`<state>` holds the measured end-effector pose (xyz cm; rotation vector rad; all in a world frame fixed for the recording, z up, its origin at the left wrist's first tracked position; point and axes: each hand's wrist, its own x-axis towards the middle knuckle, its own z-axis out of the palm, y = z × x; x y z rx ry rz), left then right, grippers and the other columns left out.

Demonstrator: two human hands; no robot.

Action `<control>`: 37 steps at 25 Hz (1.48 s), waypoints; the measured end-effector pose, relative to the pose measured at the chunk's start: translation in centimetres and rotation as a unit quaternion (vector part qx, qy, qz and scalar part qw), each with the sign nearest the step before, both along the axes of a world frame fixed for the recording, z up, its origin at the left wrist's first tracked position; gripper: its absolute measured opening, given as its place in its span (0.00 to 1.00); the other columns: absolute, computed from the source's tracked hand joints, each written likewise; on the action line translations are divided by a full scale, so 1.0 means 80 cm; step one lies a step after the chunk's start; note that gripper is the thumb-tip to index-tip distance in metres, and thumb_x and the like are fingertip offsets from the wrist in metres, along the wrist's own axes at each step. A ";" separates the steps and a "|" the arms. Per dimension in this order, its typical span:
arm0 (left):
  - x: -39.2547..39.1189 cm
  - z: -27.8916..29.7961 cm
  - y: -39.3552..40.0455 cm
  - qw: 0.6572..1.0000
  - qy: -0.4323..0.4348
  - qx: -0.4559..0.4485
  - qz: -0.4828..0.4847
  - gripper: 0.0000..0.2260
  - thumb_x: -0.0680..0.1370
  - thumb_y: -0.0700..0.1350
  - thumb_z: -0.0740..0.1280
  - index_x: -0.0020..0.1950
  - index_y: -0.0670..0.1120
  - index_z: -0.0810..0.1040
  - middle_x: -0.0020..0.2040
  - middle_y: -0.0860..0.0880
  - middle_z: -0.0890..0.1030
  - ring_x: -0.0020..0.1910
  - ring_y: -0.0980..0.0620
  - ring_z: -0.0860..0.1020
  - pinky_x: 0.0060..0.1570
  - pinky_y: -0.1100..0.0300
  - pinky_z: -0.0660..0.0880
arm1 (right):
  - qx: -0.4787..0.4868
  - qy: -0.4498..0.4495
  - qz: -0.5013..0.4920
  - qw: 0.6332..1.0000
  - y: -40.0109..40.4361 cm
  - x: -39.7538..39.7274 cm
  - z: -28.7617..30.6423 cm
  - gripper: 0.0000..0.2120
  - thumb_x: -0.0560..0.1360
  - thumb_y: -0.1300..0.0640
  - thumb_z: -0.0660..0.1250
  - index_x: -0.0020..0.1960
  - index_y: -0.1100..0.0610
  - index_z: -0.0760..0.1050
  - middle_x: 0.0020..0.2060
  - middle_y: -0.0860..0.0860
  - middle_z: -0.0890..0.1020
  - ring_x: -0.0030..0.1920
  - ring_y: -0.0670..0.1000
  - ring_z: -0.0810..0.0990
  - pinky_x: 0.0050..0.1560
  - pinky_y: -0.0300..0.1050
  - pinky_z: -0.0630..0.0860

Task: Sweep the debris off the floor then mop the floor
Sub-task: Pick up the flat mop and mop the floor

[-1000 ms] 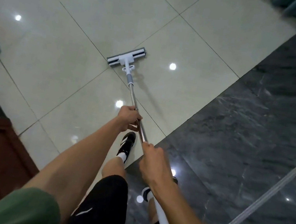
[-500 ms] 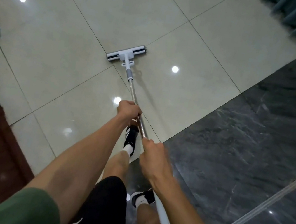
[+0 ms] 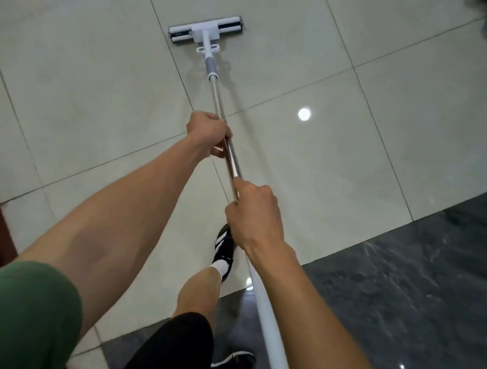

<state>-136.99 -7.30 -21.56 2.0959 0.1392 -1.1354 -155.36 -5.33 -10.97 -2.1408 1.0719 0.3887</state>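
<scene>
Mopping step in hand — left hand (image 3: 209, 132) and right hand (image 3: 254, 218) both wrap the steel-and-white flat mop (image 3: 205, 29), head down on cream glossy tiles (image 3: 382, 63). Next: an even stroke, head kept flat.

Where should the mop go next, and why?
Probably pull the mop head back toward the feet along the pale tiles. The left hand and right hand both grip the mop handle, the arms look stretched out, and the head sits far forward, so a return stroke seems due.
</scene>
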 end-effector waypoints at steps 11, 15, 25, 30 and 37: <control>0.014 -0.021 -0.020 0.997 0.070 -0.017 -0.005 0.07 0.73 0.29 0.68 0.48 0.39 0.78 0.38 0.41 0.75 0.29 0.43 0.78 0.29 0.51 0.80 | 0.077 -0.026 -0.069 0.994 -0.024 -0.003 -0.021 0.12 0.75 0.62 0.61 0.57 0.54 0.74 0.35 0.52 0.71 0.32 0.50 0.69 0.31 0.42 0.67; -0.055 -0.002 0.001 0.997 0.072 -0.021 -0.008 0.06 0.74 0.29 0.68 0.46 0.39 0.77 0.38 0.41 0.75 0.30 0.43 0.79 0.29 0.50 0.81 | 0.120 -0.050 -0.084 0.988 -0.013 -0.075 -0.019 0.07 0.73 0.63 0.62 0.50 0.55 0.73 0.34 0.53 0.72 0.31 0.52 0.68 0.30 0.41 0.67; -0.403 0.024 0.086 0.994 0.064 -0.031 0.080 0.07 0.74 0.27 0.69 0.47 0.37 0.77 0.38 0.39 0.78 0.33 0.40 0.81 0.32 0.46 0.83 | 0.045 0.002 0.121 0.992 0.013 -0.407 0.021 0.08 0.73 0.66 0.60 0.49 0.60 0.75 0.38 0.55 0.75 0.36 0.58 0.77 0.38 0.52 0.79; -0.513 0.044 0.133 0.987 0.078 -0.009 0.138 0.09 0.73 0.27 0.69 0.50 0.37 0.77 0.37 0.39 0.79 0.32 0.40 0.82 0.30 0.47 0.81 | 0.028 0.025 0.216 0.976 0.031 -0.507 0.059 0.10 0.76 0.65 0.58 0.54 0.60 0.74 0.42 0.57 0.75 0.38 0.59 0.71 0.38 0.48 0.71; -0.511 0.047 0.151 0.977 0.054 -0.025 0.206 0.07 0.72 0.27 0.70 0.46 0.36 0.79 0.40 0.38 0.81 0.34 0.40 0.82 0.32 0.46 0.82 | 0.014 0.003 0.230 0.973 0.043 -0.492 0.071 0.08 0.76 0.67 0.59 0.51 0.60 0.75 0.39 0.55 0.76 0.33 0.55 0.69 0.33 0.44 0.67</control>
